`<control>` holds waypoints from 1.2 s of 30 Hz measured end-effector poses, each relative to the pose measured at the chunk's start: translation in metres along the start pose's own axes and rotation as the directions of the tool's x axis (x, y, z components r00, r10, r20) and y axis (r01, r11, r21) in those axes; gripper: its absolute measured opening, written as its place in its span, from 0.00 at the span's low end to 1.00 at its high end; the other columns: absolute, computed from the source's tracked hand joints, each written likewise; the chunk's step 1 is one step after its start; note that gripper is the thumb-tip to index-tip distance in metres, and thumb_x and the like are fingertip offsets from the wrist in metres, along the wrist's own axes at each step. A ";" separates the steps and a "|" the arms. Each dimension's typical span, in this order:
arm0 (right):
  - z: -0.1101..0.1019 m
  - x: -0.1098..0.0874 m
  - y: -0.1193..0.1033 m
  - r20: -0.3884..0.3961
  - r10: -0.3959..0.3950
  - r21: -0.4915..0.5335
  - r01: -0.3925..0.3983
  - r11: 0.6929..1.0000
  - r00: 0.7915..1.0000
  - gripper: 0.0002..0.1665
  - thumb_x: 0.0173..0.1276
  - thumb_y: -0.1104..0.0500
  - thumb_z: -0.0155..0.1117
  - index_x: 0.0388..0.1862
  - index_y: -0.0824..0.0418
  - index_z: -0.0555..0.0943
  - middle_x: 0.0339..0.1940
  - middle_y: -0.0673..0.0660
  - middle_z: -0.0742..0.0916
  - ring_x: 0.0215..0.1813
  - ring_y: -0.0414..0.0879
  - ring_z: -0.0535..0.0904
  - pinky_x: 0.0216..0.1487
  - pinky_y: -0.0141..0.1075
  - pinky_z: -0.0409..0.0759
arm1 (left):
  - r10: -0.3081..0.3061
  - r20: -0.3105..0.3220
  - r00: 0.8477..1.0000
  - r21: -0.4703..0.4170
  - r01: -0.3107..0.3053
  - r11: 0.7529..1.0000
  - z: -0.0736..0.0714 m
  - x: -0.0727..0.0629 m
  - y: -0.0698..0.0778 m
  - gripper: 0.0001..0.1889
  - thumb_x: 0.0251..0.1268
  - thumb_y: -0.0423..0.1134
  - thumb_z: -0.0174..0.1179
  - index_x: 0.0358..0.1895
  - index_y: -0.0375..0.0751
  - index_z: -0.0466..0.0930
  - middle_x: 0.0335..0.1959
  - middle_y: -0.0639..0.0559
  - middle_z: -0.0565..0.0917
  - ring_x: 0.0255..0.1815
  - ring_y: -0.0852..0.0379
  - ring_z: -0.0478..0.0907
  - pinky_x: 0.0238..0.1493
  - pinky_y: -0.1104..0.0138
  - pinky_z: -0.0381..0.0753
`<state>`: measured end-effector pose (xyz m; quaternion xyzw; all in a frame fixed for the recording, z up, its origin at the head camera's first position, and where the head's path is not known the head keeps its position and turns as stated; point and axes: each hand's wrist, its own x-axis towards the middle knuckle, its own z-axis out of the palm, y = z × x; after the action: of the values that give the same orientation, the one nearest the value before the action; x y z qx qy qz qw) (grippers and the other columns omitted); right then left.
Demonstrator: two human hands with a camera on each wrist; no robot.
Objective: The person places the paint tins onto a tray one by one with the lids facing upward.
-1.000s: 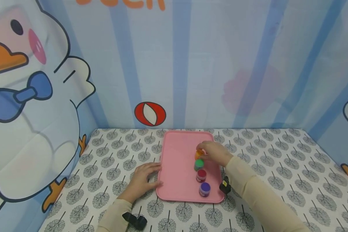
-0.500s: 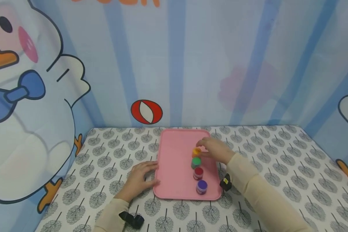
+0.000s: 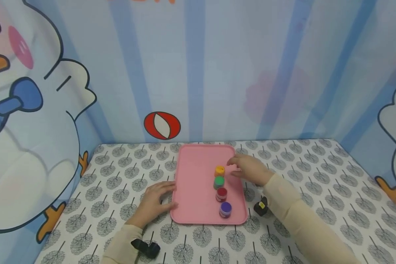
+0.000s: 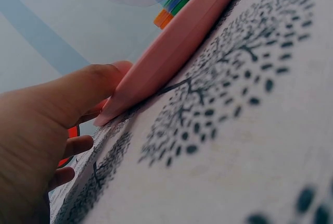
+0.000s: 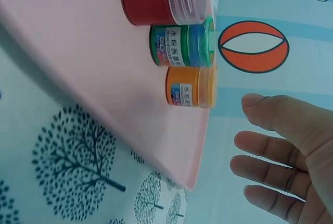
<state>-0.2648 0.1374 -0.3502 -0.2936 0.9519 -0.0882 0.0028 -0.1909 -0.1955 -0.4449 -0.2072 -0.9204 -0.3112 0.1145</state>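
Observation:
A pink tray point(image 3: 194, 183) lies on the table, with a row of small gouache paint jars along its right half. From far to near come an orange jar point(image 3: 219, 171), a green jar point(image 3: 219, 182), a dark red jar point(image 3: 222, 194) and a purple jar point(image 3: 225, 209). My right hand point(image 3: 250, 168) hovers over the tray's right edge, fingers spread and nothing between them, a little right of the orange jar. At the tray's left edge, my left hand point(image 3: 153, 201) touches the rim with thumb and fingertips.
White cloth point(image 3: 310, 190) printed with grey trees covers the table. Behind it hangs a blue striped curtain point(image 3: 217, 73) with a cartoon duck and a red ball point(image 3: 162, 125). Each wrist carries a small black camera, such as the left one point(image 3: 146, 248).
My right hand has let go of the orange jar and drawn back to the right. The jar stays in the row. My left hand keeps its place at the tray. The head view has shifted slightly.

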 end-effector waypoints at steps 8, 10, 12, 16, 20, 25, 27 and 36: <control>-0.005 -0.014 0.008 -0.027 0.002 0.007 -0.002 1.000 1.000 0.19 0.63 0.55 0.67 0.52 0.61 0.81 0.53 0.59 0.85 0.57 0.55 0.80 0.61 0.49 0.78 | -0.002 0.000 1.000 -0.004 0.002 1.000 -0.001 0.000 0.001 0.28 0.49 0.48 0.71 0.56 0.43 0.80 0.63 0.50 0.78 0.66 0.43 0.71 0.68 0.40 0.62; -0.005 -0.016 0.011 -0.042 -0.001 0.004 0.001 1.000 0.999 0.19 0.63 0.55 0.67 0.51 0.61 0.82 0.52 0.59 0.85 0.56 0.55 0.81 0.61 0.50 0.78 | -0.003 0.001 1.000 -0.005 0.003 1.000 -0.001 0.000 0.002 0.28 0.49 0.48 0.71 0.56 0.43 0.80 0.63 0.50 0.78 0.66 0.43 0.71 0.69 0.41 0.62; -0.006 -0.019 0.013 -0.050 0.000 0.012 0.000 1.000 0.999 0.19 0.64 0.55 0.67 0.51 0.62 0.82 0.52 0.59 0.86 0.56 0.55 0.81 0.61 0.51 0.78 | -0.005 0.001 1.000 -0.008 0.005 1.000 -0.001 0.000 0.002 0.28 0.49 0.48 0.71 0.56 0.43 0.80 0.63 0.50 0.78 0.66 0.43 0.71 0.69 0.40 0.62; -0.008 -0.025 0.017 -0.053 0.020 0.027 -0.018 0.999 0.998 0.19 0.64 0.54 0.66 0.51 0.61 0.82 0.51 0.59 0.86 0.54 0.55 0.82 0.60 0.51 0.78 | -0.010 0.002 1.000 -0.009 0.010 1.000 0.000 0.000 0.001 0.28 0.49 0.47 0.72 0.56 0.43 0.80 0.63 0.50 0.78 0.66 0.43 0.71 0.69 0.40 0.61; -0.009 -0.032 0.021 -0.065 0.023 0.043 -0.020 0.999 0.998 0.18 0.64 0.54 0.67 0.50 0.62 0.82 0.46 0.58 0.87 0.48 0.52 0.83 0.53 0.48 0.82 | -0.013 0.004 1.000 -0.010 0.013 1.000 0.000 0.000 0.001 0.28 0.49 0.47 0.71 0.56 0.44 0.80 0.63 0.50 0.78 0.66 0.43 0.71 0.69 0.40 0.61; -0.009 -0.039 0.029 -0.090 0.018 0.050 -0.014 0.999 0.996 0.17 0.64 0.54 0.66 0.49 0.62 0.82 0.45 0.58 0.87 0.45 0.51 0.82 0.49 0.46 0.83 | -0.006 -0.006 1.000 -0.001 0.006 1.000 -0.001 -0.001 0.001 0.27 0.49 0.48 0.72 0.55 0.43 0.81 0.62 0.49 0.79 0.66 0.43 0.72 0.68 0.41 0.63; -0.008 -0.042 0.032 -0.105 0.014 0.052 -0.008 0.999 0.994 0.17 0.64 0.55 0.66 0.48 0.62 0.82 0.45 0.58 0.86 0.45 0.52 0.82 0.48 0.46 0.83 | -0.002 -0.009 1.000 0.003 0.002 1.000 -0.002 -0.001 0.000 0.27 0.49 0.47 0.72 0.55 0.43 0.81 0.62 0.49 0.79 0.65 0.42 0.72 0.68 0.41 0.63; -0.004 -0.054 0.045 -0.104 0.092 0.086 -0.083 0.993 0.990 0.14 0.62 0.57 0.68 0.43 0.64 0.82 0.41 0.59 0.86 0.43 0.53 0.82 0.45 0.46 0.83 | -0.020 0.006 1.000 -0.008 0.020 1.000 0.000 0.000 0.001 0.28 0.49 0.48 0.72 0.56 0.44 0.81 0.63 0.51 0.78 0.66 0.44 0.72 0.69 0.41 0.62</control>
<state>-0.2454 0.2043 -0.3564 -0.2459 0.9582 -0.1426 -0.0329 -0.1899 -0.1949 -0.4442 -0.1991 -0.9216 -0.3152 0.1081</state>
